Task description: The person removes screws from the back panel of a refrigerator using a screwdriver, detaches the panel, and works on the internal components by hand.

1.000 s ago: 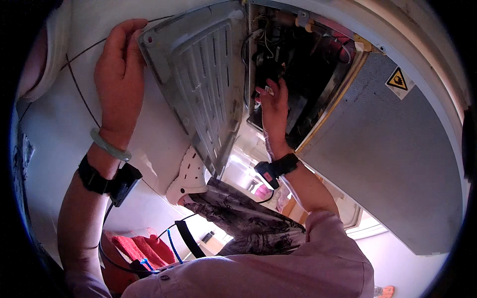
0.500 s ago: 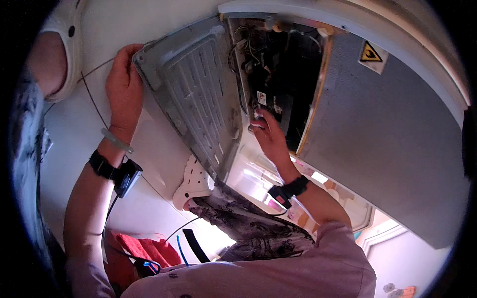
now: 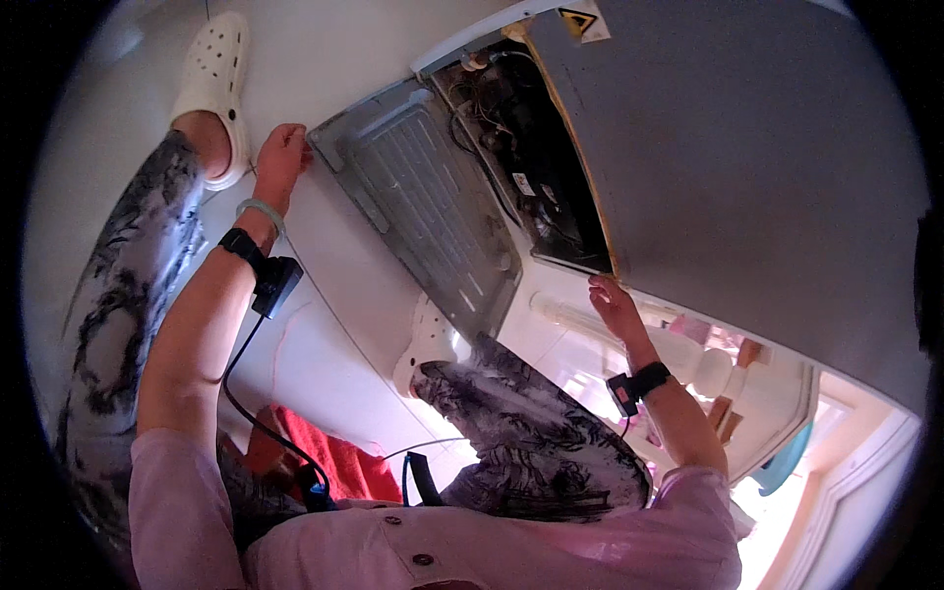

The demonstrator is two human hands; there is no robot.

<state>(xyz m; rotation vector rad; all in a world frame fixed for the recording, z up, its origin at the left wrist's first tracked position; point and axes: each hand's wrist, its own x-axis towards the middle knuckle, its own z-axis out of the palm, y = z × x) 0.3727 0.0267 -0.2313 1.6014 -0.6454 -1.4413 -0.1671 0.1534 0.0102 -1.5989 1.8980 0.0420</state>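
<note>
A grey ribbed metal cover panel [image 3: 418, 187] stands swung out to the left of a large grey appliance cabinet [image 3: 728, 147]. My left hand [image 3: 282, 162] is at the panel's upper left corner, fingers bent in against its edge. Behind the panel lies an uncovered compartment [image 3: 551, 211] with dark parts, a black unit and thin wires [image 3: 479, 98] inside. Just below the compartment's lower right corner is my right hand [image 3: 617, 309], its fingers loosely bent and slightly apart, with nothing seen in them. Whether its fingertips touch the cabinet edge is unclear.
My legs in patterned trousers [image 3: 541, 423] and light clogs [image 3: 214, 84] flank the panel. A red cloth [image 3: 339, 457] lies near my lap. A cable [image 3: 246, 393] runs from my left wrist device. Bright shelving and household items [image 3: 713, 369] stand beyond my right arm.
My right hand has come out of the compartment and moved down and right to the cabinet's lower edge. The view has shifted, and my left hand stays by the panel corner.
</note>
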